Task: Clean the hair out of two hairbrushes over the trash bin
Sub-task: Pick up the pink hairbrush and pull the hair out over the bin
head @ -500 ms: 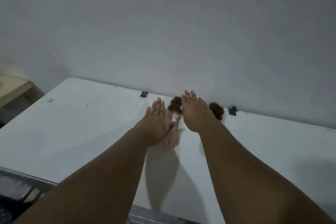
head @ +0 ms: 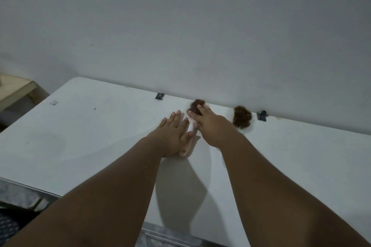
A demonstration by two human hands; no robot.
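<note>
A plain pale wall fills the upper part of the view, and below it a white table (head: pixel 84 138) runs right up against it, with two small dark clips (head: pixel 159 96) on its far edge and a scuffed, slightly stained top. A bit of light wooden furniture (head: pixel 14 90) stands off to the left. No trash bin can be seen. The pink hairbrush (head: pixel 186 147) lies flat near the back of the table, handle toward the person and head toward the wall, its bristles packed with a brown clump of hair (head: pixel 197 103). The second hairbrush (head: pixel 242 119) lies just to the right of it, close to the wall and almost buried under its own brown mat. The left hand (head: pixel 172 134) is flat on the table with fingers straight and together, its thumb side against the pink handle. The right hand (head: pixel 208 124) lies over the head of that brush, fingers reaching onto the bristles and hair; whether it is pinching anything there cannot be made out. Both brushes look like light, stiff plastic, easy to lift with one hand by the handle, which is smooth and could slide on this slick tabletop if pushed. The hair itself is likely soft, springy and tangled round the pins, so it should come away best when pinched at the edge of the mat and peeled off in one piece.
</note>
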